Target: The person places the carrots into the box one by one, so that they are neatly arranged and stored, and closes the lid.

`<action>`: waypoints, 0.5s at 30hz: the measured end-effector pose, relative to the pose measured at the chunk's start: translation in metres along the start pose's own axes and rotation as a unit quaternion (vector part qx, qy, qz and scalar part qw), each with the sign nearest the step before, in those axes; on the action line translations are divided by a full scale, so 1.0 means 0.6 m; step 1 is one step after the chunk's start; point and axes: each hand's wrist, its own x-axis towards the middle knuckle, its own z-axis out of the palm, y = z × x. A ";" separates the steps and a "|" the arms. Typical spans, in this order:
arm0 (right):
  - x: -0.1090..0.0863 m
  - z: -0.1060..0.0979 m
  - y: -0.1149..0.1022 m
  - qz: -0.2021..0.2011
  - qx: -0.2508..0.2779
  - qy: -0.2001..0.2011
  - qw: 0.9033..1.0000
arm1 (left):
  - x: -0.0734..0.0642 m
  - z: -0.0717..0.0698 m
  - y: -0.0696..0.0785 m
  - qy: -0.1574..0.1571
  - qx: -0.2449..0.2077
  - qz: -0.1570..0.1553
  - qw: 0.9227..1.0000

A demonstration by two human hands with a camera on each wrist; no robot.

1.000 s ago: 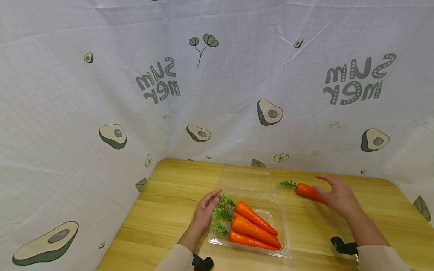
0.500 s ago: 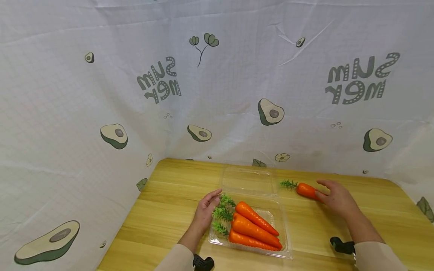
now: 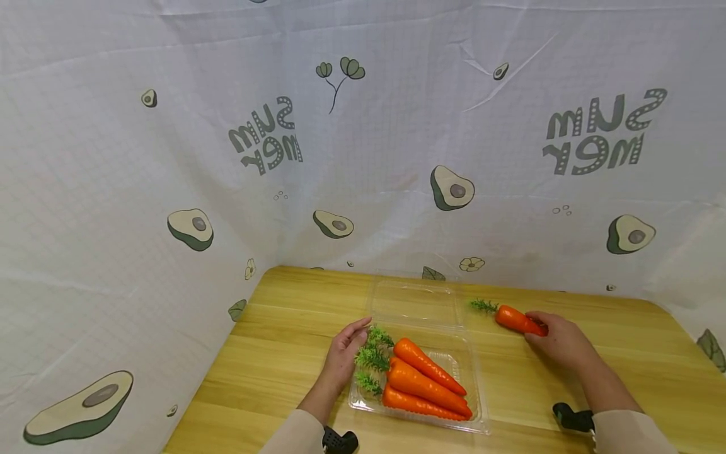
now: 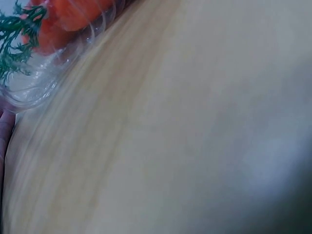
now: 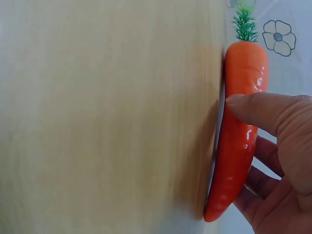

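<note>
My right hand (image 3: 558, 340) grips a single orange carrot (image 3: 513, 319) on the right of the table. In the right wrist view the thumb lies across the carrot (image 5: 239, 146), with the other fingers behind it. Green leaves (image 5: 245, 24) top its thick end. My left hand (image 3: 342, 354) rests at the left side of a clear plastic clamshell box (image 3: 475, 384), fingers loosely extended beside the leaves. Inside the box lie three carrots (image 3: 426, 382), leafy ends to the left. The left wrist view catches only a box corner (image 4: 34, 95) and a sliver of hand.
The transparent lid (image 3: 416, 301) lies folded back behind the box. A wooden table (image 3: 295, 315) carries everything. White cloth (image 3: 374, 157) printed with avocados hangs along its back and left sides.
My right hand has come down onto the lone carrot and its fingers have closed round it. The left hand and the box have stayed in place.
</note>
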 end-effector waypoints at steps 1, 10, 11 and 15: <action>0.000 0.001 0.001 0.000 -0.001 -0.001 1.000 | 0.000 0.000 0.000 -0.001 -0.001 0.001 1.000; -0.003 -0.003 -0.007 0.003 -0.004 -0.010 1.000 | 0.000 0.000 -0.001 -0.007 0.006 0.005 1.000; -0.003 -0.004 -0.008 0.004 -0.004 -0.011 1.000 | 0.000 0.000 -0.001 -0.007 0.006 0.005 1.000; -0.003 -0.005 -0.012 0.003 -0.002 -0.008 1.000 | 0.000 -0.001 -0.001 -0.006 0.004 0.005 1.000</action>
